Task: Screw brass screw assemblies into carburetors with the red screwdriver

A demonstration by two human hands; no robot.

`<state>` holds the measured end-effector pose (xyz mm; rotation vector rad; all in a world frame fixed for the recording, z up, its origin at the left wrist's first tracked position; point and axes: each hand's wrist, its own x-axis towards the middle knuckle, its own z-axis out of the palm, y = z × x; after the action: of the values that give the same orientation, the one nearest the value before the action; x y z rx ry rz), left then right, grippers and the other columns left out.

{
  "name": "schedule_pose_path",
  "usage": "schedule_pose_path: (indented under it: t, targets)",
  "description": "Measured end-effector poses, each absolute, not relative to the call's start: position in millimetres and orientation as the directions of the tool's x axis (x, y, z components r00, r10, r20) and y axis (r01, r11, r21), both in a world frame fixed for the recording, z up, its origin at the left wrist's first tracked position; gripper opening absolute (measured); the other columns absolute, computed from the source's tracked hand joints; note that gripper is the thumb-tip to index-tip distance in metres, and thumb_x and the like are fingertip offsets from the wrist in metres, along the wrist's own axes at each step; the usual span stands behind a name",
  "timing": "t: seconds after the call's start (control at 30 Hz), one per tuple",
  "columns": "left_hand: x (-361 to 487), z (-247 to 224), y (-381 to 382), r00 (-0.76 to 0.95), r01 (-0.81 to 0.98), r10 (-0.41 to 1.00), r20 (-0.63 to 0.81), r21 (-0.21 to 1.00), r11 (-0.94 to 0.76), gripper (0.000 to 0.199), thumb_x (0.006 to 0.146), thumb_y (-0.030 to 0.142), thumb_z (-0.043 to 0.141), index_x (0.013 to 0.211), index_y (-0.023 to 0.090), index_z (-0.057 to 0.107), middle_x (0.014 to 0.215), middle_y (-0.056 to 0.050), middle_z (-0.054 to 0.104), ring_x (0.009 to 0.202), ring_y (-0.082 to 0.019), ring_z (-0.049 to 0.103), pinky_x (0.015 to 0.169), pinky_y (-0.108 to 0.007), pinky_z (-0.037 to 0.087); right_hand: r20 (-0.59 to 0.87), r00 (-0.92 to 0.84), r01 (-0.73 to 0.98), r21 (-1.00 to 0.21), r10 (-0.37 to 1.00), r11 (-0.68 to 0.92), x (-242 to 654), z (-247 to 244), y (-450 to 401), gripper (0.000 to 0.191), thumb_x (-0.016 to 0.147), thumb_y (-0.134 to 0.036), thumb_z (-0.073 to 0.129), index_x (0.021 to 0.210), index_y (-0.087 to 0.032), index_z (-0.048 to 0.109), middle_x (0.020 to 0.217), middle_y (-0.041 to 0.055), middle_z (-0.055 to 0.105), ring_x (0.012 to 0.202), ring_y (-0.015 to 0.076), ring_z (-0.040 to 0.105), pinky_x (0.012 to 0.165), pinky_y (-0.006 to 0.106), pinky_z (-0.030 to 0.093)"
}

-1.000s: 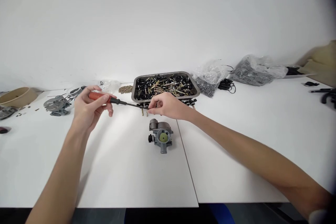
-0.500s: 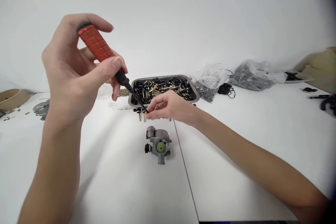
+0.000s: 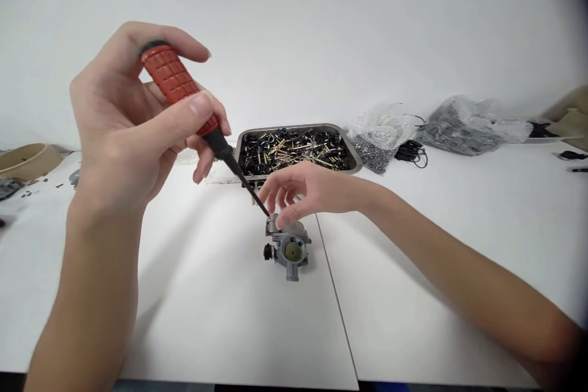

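Observation:
My left hand (image 3: 138,110) is closed around a screwdriver (image 3: 172,76) with a red and black handle. Its dark shaft slants down to the right, and the tip is at the top left of a grey metal carburetor (image 3: 293,251) on the white table. Beside the tip, my right hand (image 3: 303,193) hovers over the carburetor's upper part, its fingers curled but apart. Nothing shows between those fingers. A black knob (image 3: 267,252) sticks out from the carburetor's left side. Small brass-coloured parts behind my right hand are partly hidden.
Behind the hands is a metal tray (image 3: 356,162) of black and brass parts. Plastic bags of small parts (image 3: 463,128) and black cords (image 3: 412,153) lie to its right. A beige round container (image 3: 32,161) is at far left. A seam crosses the table.
The screwdriver tip has moved from the small parts by the tray down to the carburetor's top. My right hand has come along, and its fingers have opened from the tip. The view has shifted slightly.

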<state>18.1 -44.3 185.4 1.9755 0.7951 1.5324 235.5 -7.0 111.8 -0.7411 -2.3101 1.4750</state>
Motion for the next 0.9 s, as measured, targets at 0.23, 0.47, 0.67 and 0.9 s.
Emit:
schedule_pose_path:
  t: [0.23,0.47,0.67,0.9]
  targets:
    - [15.2,187.0,-48.1,0.246,0.136,0.716,0.654,0.708,-0.693,0.025,0.080,0.011,0.066,0.103,0.017,0.060,0.068,-0.002,0.051,0.059,-0.021,0.062,0.030,-0.028,0.038,-0.211,-0.912,0.397,-0.668,0.352,0.629,243.1,102.6,-7.0,0.090,0.059,-0.031,0.087,0.141,-0.031,0.049,0.143,0.0049,0.046,0.131,0.0277,0.043,0.099,0.031,0.043]
    - [24.2,182.4,-51.4,0.250,0.148,0.730,0.637,0.720,-0.678,0.025,0.078,0.012,0.070,0.100,0.018,0.062,0.070,-0.001,0.053,0.059,-0.020,0.064,0.033,-0.027,0.042,-0.248,-0.925,0.378,-0.654,0.287,0.655,230.5,91.6,-14.8,0.072,0.062,-0.018,0.082,0.128,-0.037,0.060,0.147,0.0018,0.039,0.126,0.0285,0.048,0.088,0.029,0.046]
    - [29.3,177.7,-50.5,0.330,0.154,0.728,0.601,0.726,-0.670,0.025,0.075,0.014,0.073,0.097,0.017,0.063,0.069,0.000,0.055,0.062,-0.020,0.067,0.035,-0.023,0.046,-0.241,-0.929,0.370,-0.652,0.281,0.662,233.1,93.2,-15.4,0.070,0.065,-0.017,0.081,0.128,-0.039,0.060,0.146,-0.0003,0.039,0.119,0.0255,0.054,0.080,0.025,0.048]
    - [37.3,168.4,-49.3,0.387,0.093,0.738,0.553,0.773,-0.628,0.028,0.074,0.013,0.074,0.100,0.018,0.063,0.069,0.001,0.062,0.055,-0.017,0.066,0.034,-0.021,0.043,-0.256,-0.927,0.376,-0.653,0.275,0.657,232.8,92.8,-15.2,0.066,0.066,-0.018,0.080,0.126,-0.038,0.061,0.146,-0.0010,0.040,0.115,0.0221,0.057,0.074,0.023,0.049]
